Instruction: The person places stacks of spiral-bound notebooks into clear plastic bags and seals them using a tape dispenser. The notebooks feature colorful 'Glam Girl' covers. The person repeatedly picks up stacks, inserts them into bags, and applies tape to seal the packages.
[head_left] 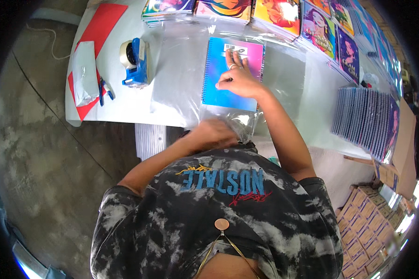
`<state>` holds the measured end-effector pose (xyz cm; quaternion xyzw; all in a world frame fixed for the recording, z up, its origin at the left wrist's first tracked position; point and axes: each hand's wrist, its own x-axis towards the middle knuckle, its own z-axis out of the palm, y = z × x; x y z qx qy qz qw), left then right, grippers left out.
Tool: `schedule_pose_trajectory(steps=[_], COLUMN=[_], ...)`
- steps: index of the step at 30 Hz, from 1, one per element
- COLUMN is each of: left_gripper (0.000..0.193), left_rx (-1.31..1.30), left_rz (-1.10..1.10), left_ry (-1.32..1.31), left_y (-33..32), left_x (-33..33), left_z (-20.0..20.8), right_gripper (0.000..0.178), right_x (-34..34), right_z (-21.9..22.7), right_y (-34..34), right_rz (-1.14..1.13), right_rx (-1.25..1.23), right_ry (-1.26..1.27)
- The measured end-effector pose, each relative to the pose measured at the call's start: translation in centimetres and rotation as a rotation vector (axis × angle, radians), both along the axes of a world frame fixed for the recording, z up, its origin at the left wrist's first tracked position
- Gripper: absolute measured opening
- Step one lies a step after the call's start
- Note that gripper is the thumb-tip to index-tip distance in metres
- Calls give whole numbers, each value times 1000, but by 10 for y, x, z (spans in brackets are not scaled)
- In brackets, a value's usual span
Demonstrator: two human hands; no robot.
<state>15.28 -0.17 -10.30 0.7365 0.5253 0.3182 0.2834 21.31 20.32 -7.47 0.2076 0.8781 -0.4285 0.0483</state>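
A spiral notebook (223, 100) with a blue-to-pink cover lies on the table, its wire binding on the left. Clear plastic film is under and around it. My right hand (242, 81) rests on the cover, fingers stretched over a white barcode label (241, 48) near the far edge and the thumb out to the left. A ring shows on one finger. Close to the table's near edge, beside the crumpled end of the clear plastic (243, 122), is my left hand (214, 133). It is smeared by motion, so its fingers and anything in them cannot be made out.
A blue tape dispenser (137, 65) stands left of the notebook. Farther left are a white packet (85, 74), a red sheet (102, 23) and a blue-handled cutting tool (106, 90). Stacked notebooks (319, 32) line the far side; another row (365, 118) stands right. Cartons (365, 223) are stacked lower right.
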Motion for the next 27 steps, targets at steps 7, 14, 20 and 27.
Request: schedule_pose_trajectory(steps=[7, 14, 20, 27], left_gripper=[42, 38, 17, 27], left_rx=[-212, -680, -317, 10], left_rz=[1524, 1205, 962, 1494], left_ry=[312, -643, -1169, -257], left_y=[-42, -31, -102, -33], left_x=[-211, -239, -206, -205], left_z=[48, 58, 3, 67], right_gripper=[15, 75, 83, 94], right_x=[-7, -11, -7, 2], right_z=[19, 24, 17, 21], right_y=[0, -2, -2, 3], right_rz=[72, -167, -224, -165], right_rx=[139, 83, 47, 182], right_ry=[-108, -8, 48, 78])
